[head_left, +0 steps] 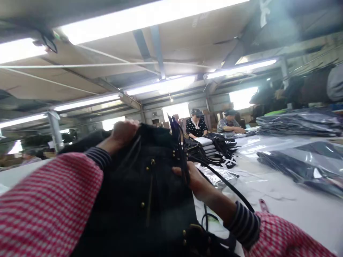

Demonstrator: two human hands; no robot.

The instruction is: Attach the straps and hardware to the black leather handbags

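Note:
A dark garment (163,210), which looks like a jacket, hangs in front of me. It has a brass-coloured zip and several gold snaps. My left hand (124,132) is closed on its upper edge and somewhat blurred. Lower and to the right, my right hand (197,180) wraps round a bunch of thin black straps (183,157) against the garment's side. One long black strap (227,184) runs from there past my right forearm. What lies inside my right palm is hidden.
Beyond the garment is a white table (289,189). Clear-bagged dark garments (308,164) lie on it at right, with a bagged stack (297,123) behind. White folded bundles (206,144) with black straps sit mid-table. Two people (197,125) are at the far side.

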